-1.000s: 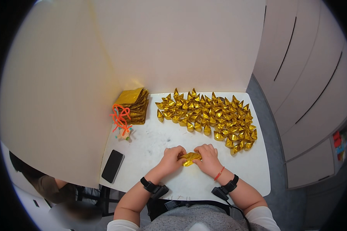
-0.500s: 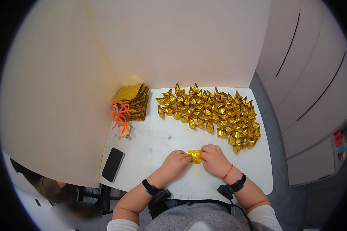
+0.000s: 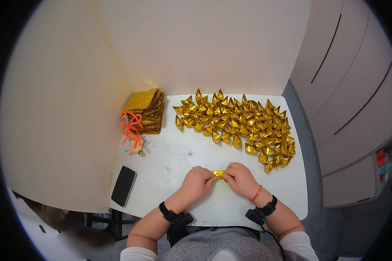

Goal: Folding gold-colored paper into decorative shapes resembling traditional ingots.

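Between my two hands, near the front middle of the white table (image 3: pixel 170 163), is a small piece of folded gold foil paper (image 3: pixel 218 173). My left hand (image 3: pixel 197 180) pinches its left end, fingers closed. At the other end, the fingers of my right hand (image 3: pixel 241 178) are pressed together on it. Part of the paper is covered by my fingertips. Beyond my hands stand many folded gold paper ingots (image 3: pixel 235 119), boat-shaped with pointed tips, crowded together across the back and right of the table.
A thick stack of gold foil sheets (image 3: pixel 141 101) sits at the back left, with a tangle of orange fuzzy strands (image 3: pixel 130 124) against it. A black phone (image 3: pixel 123 185) lies at the left edge. White panels (image 3: pixel 204 48) border the table behind and left.
The gold paper between my hands looks narrower, its near part folded over. Both hands still grip its ends in almost the same place. The view has shifted slightly.
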Demonstrator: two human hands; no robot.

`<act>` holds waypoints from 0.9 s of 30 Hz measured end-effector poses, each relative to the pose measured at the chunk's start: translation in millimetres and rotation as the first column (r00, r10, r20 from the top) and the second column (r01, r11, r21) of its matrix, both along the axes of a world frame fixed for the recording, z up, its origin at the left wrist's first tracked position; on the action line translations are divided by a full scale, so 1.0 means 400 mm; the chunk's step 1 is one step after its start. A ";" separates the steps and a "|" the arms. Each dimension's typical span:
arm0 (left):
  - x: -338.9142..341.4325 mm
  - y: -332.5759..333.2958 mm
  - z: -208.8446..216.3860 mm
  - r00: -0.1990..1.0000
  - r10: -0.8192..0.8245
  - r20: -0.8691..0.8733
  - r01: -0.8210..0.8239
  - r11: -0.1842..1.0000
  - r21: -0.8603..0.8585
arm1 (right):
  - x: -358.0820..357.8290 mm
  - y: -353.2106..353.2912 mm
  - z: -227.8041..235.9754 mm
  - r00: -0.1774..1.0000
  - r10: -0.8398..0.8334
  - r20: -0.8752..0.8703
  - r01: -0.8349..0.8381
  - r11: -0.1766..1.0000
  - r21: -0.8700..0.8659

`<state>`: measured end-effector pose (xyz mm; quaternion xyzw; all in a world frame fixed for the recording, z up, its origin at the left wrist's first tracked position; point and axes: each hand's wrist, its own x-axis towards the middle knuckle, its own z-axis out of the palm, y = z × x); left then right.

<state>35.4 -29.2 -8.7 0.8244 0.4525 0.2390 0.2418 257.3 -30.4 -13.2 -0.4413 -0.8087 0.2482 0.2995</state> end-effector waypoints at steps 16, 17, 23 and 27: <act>0.014 0.039 -0.009 0.984 0.162 0.079 -0.156 0.984 -0.088 | -0.034 0.009 -0.012 0.971 -0.236 -0.035 0.230 0.965 -0.124; 0.014 0.041 -0.010 0.983 0.165 0.076 -0.159 0.983 -0.089 | -0.033 0.010 -0.018 0.973 -0.227 -0.045 0.223 0.971 -0.085; 0.014 0.054 -0.020 0.991 0.110 0.072 -0.106 0.993 -0.060 | -0.032 0.012 -0.019 0.976 -0.215 -0.034 0.214 0.976 -0.047; 0.018 0.061 -0.018 0.997 0.074 0.028 -0.072 0.996 -0.061 | -0.035 0.007 -0.004 0.979 -0.199 -0.039 0.199 0.980 -0.015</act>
